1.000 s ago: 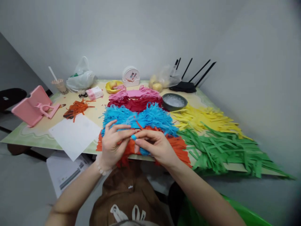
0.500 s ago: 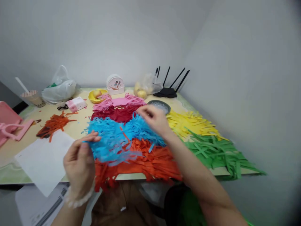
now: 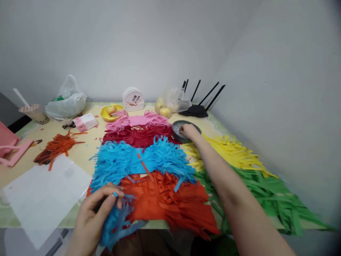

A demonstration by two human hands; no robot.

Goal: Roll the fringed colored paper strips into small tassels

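My left hand (image 3: 99, 209) pinches the rolled end of a blue fringed paper tassel (image 3: 117, 217), whose strips hang down past the table's front edge. At the back right, my right hand (image 3: 190, 131) reaches into a dark grey bowl (image 3: 198, 132), with its fingers curled down at something pale inside. What those fingertips grip is hidden. Between my hands lie stacks of fringed paper: orange (image 3: 160, 202), blue (image 3: 145, 160), dark red (image 3: 135, 136) and pink (image 3: 137, 120). A loose orange strip (image 3: 144, 163) crosses the blue stack.
Yellow fringed paper (image 3: 234, 153) and green fringed paper (image 3: 269, 188) cover the right side. Leftward are an orange tassel (image 3: 60, 145), a white sheet (image 3: 48, 195), a pink stand (image 3: 16, 151) and a drink cup (image 3: 37, 113). A black router (image 3: 195, 110) stands behind.
My right hand has moved from above the blue stack back into the grey bowl. My left hand has come lower and nearer, carrying the blue tassel along.
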